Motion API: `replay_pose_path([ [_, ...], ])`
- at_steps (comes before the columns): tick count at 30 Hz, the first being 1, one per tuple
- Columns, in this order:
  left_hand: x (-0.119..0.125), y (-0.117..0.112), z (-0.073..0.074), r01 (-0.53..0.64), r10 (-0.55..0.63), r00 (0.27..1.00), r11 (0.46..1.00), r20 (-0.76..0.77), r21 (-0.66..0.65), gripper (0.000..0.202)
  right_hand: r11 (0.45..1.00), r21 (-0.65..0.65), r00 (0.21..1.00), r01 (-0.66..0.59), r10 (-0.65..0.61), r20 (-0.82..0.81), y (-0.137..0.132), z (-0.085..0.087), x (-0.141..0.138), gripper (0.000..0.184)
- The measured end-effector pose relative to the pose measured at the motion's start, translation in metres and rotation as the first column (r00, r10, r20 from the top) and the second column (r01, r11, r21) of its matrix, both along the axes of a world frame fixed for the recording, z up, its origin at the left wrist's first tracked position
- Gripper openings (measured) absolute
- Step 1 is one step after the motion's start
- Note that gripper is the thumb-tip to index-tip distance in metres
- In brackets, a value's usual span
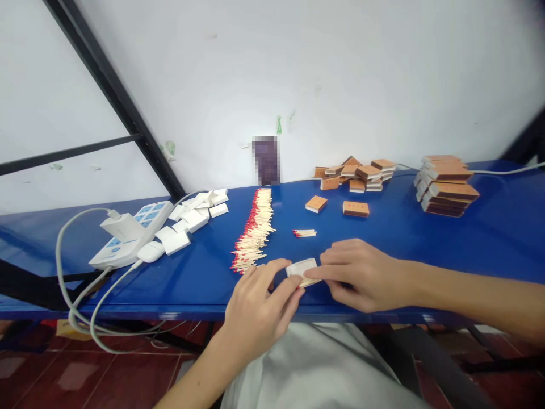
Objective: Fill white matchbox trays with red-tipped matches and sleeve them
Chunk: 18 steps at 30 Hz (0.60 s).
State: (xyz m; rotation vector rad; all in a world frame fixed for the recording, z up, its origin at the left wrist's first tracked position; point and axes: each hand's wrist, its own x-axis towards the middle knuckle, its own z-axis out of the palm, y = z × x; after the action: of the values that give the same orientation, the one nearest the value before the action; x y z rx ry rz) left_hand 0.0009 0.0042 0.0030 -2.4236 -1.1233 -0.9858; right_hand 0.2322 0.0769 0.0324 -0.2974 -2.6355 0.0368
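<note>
Centrally, tray [302,267]; between left hand [259,307], right hand [361,272]

Blue table [426,244] vs white wall [340,68], red-tile floor [42,375], blk frame [114,97].

Left forearm is raised from below, right forearm is extended in from the right; both are bare. The left hand [259,301] is held knuckles up, fingertips closed in a pinch. The right hand [361,272] is set opposite, fingers curled, tips pinched just beside the left fingertips.
</note>
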Motion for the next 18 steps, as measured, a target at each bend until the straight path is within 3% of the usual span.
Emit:
replay_pose_path([
  [7,-0.002,0.002,-0.002,-0.006,0.005,1.000,1.000,-0.021,-0.021,0.011,0.971,-0.026,0.962,0.240,-0.241,-0.128,0.024,-0.003,0.004,0.031],
  [12,-0.002,0.001,-0.001,-0.006,0.005,1.000,1.000,-0.025,-0.020,0.011,0.943,-0.043,0.944,0.330,-0.331,-0.003,0.035,-0.002,0.006,0.041],
  [18,0.000,-0.001,0.000,-0.004,0.004,0.999,1.000,-0.044,-0.008,0.011,0.934,-0.134,0.942,0.331,-0.317,0.114,0.040,-0.008,0.007,0.044],
])
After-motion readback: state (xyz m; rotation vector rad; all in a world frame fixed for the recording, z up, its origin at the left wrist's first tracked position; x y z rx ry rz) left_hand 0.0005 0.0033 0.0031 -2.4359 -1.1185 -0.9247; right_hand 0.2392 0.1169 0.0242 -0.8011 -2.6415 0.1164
